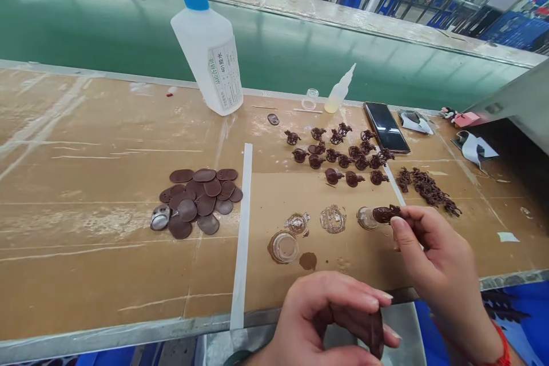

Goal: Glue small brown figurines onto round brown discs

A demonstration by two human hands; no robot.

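From the head camera, the person's right hand pinches a small dark brown moulded figure between thumb and fingers, just beside a clear round piece on the cardboard-covered bench. The left hand curls around a dark brown oval disc at the near edge, its fingers closed on it. Farther left, past a white tape strip, lies a heap of similar discs. More brown figures sit in loose rows toward the far side, near a black phone, a small dropper bottle and a large bottle of 401 glue
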